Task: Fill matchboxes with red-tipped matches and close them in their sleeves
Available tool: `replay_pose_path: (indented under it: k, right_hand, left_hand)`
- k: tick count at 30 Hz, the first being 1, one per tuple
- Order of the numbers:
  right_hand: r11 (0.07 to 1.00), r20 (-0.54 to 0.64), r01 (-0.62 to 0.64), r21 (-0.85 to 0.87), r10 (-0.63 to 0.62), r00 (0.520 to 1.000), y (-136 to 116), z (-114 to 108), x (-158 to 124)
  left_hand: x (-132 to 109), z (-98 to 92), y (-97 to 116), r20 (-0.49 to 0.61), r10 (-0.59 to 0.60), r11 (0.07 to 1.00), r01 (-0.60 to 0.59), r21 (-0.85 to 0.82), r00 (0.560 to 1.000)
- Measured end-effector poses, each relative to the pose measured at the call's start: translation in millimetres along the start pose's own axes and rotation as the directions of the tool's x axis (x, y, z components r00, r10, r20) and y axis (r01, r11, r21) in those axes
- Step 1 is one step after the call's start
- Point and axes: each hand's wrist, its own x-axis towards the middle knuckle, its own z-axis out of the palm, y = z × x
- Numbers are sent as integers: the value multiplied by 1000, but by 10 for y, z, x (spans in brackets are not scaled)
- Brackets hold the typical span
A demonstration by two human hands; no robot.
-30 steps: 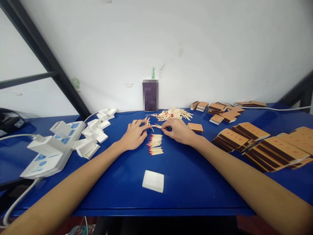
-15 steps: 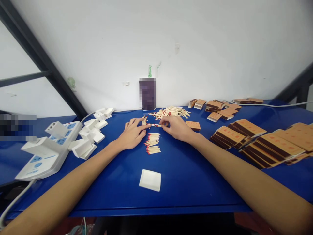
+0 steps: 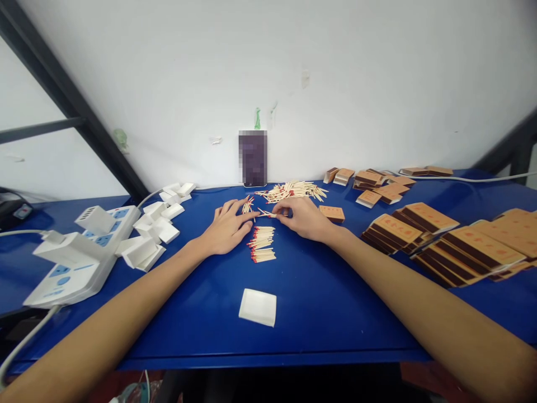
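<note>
Matches (image 3: 265, 214), judged light, brittle, best held mid-stick, were pinched by the right hand (image 3: 304, 219). The left hand (image 3: 226, 228) was spread.

Room separates tray (image 3: 257, 307) and matches (image 3: 264, 254); matchboxes (image 3: 481, 244) block rightward.

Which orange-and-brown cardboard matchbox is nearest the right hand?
The single orange-and-brown matchbox lying by itself just right of the right hand; the others sit in groups, farther back or farther right.
</note>
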Motion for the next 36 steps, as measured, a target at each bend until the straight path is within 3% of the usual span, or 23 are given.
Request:
replay_pose_path:
  k: [10, 20, 31, 36]
  right_hand:
    - [996, -17, -50, 68, 51, 999, 26, 0, -2]
    - [994, -57, -35, 104, 41, 998, 17, 9, 0]
    - [991, -35, -58, 123, 62, 997, 26, 27, 1]
    - [994, -10, -35, 107, 37, 999, 2, 18, 1]
  left_hand:
    - [-22, 2, 18, -61, -1, 1000, 2, 13, 998]
    - [-18, -17, 9, -10, 85, 996, -85, 25, 996]
    - [-25, 2, 2, -69, 55, 998, -55, 0, 996]
    - [-8, -4, 2, 9, 46, 998, -47, 39, 999]
